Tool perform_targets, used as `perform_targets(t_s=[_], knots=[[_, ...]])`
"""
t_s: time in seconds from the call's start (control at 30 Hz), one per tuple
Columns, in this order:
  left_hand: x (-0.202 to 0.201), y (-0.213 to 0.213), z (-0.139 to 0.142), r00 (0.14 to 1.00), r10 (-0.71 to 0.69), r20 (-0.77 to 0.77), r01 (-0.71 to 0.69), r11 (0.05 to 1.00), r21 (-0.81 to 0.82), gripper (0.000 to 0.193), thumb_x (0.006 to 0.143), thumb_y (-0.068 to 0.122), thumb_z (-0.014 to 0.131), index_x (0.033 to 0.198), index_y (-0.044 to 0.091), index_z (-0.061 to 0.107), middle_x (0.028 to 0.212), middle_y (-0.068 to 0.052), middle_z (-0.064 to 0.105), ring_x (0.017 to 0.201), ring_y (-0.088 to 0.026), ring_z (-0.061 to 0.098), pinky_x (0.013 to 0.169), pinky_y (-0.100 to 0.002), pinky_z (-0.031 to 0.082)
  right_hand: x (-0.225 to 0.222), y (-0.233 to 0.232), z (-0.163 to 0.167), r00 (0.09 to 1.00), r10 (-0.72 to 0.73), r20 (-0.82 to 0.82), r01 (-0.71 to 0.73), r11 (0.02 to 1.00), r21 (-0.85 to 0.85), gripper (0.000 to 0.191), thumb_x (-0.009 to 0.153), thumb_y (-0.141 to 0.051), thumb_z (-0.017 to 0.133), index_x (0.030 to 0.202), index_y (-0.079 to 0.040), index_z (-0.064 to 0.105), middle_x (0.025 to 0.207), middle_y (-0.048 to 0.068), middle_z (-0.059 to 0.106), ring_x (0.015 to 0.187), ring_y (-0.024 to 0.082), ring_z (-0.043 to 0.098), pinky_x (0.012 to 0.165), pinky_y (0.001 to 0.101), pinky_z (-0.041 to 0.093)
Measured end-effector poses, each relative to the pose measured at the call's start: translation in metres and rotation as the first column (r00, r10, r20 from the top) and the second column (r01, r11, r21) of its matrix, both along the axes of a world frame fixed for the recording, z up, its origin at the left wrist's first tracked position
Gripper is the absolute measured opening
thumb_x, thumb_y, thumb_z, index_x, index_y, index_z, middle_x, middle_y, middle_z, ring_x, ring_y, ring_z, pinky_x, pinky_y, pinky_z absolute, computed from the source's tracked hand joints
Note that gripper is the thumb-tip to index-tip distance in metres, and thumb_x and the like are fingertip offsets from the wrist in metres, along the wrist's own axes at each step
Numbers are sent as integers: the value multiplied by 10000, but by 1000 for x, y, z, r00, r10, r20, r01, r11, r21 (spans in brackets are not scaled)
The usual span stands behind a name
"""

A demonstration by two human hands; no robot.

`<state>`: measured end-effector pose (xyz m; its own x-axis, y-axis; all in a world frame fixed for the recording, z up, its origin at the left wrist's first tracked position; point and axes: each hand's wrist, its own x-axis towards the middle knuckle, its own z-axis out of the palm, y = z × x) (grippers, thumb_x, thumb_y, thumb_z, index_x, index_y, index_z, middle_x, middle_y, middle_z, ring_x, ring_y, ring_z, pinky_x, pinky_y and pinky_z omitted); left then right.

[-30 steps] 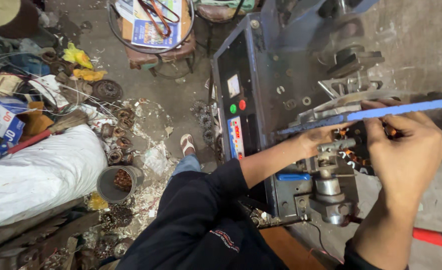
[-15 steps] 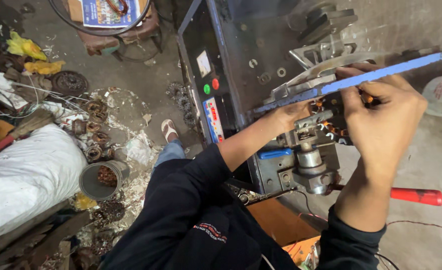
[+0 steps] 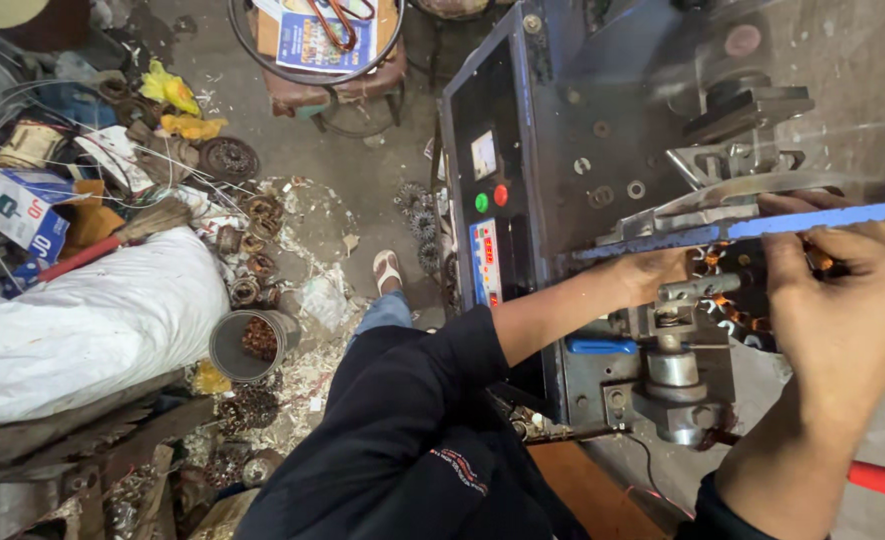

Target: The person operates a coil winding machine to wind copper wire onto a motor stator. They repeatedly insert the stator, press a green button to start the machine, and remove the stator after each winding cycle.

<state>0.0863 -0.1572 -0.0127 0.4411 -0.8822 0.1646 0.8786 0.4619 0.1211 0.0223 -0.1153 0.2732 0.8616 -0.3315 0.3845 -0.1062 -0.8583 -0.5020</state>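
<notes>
Two hands meet at a stator (image 3: 752,290), right of centre, mounted on a grey machine (image 3: 602,120). Left hand (image 3: 652,275): reaches in from the lower middle, fingers curled around the stator's left edge beneath a blue strip (image 3: 812,218); how firmly it grips cannot be told. Right hand (image 3: 852,300): lies over the stator from the right, fingers bent onto the copper windings, the strip passing under its fingertips. The stator, an iron core wound with copper, is probably heavy and stiff; its thin wire looks easily nicked, so the steel rim is the safer place to take hold. The strip appears thin, long and springy, likely to flex if held at one end only. Left of the machine, on the floor: a white sack (image 3: 82,320), a can (image 3: 247,345) of scrap parts, and scattered rusty coils (image 3: 252,255).
</notes>
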Motion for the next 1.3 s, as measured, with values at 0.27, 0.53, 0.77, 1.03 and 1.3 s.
perform_targets(t_s=[0.27, 0.53, 0.77, 1.03, 1.3], knots=[[0, 13, 2, 996, -69, 62, 85, 947, -310, 824, 755, 420, 920, 1433, 85, 592, 1297, -135, 646, 1161, -297, 635, 939, -476, 571, 3, -6, -11, 1000, 20, -6, -19, 997, 81, 219, 989, 20, 681, 1191, -36, 743, 1209, 136, 715, 1142, 246, 647, 1010, 343, 492], [6, 12, 17, 995, -100, -9, 99, 975, 200, 530, 935, 326, 828, 1330, 87, 567, 1295, -91, 596, 1100, -274, 658, 773, -460, 608, -2, -14, -17, 1000, 9, -15, -8, 997, 72, 252, 972, 17, 680, 1207, -49, 743, 1194, 137, 713, 1125, 247, 646, 992, 346, 490], [4, 6, 6, 984, -44, 172, 27, 995, 99, 499, 957, 146, 752, 1441, 131, 633, 1346, -17, 627, 985, -160, 644, 692, -300, 566, -2, -13, -15, 998, -37, -45, 37, 999, 5, 265, 973, -9, 719, 1225, -77, 761, 1180, 137, 722, 1097, 248, 655, 963, 353, 505], [2, 20, 13, 995, -102, -16, 104, 986, 129, 412, 995, 253, 773, 1348, 116, 613, 1131, -85, 659, 981, -218, 681, 769, -408, 627, 0, -4, -8, 999, -41, -28, 42, 999, 33, 248, 950, -4, 722, 1183, -80, 758, 1157, 138, 724, 1062, 238, 677, 920, 338, 518], [6, 14, 11, 998, 4, 61, -13, 990, 142, 620, 811, 332, 860, 1338, 115, 616, 1256, -26, 642, 1056, -225, 668, 833, -416, 608, 1, -1, -6, 1000, -9, -2, 9, 1000, -6, 244, 954, 4, 739, 1187, -66, 761, 1135, 154, 732, 1041, 250, 691, 924, 343, 529]])
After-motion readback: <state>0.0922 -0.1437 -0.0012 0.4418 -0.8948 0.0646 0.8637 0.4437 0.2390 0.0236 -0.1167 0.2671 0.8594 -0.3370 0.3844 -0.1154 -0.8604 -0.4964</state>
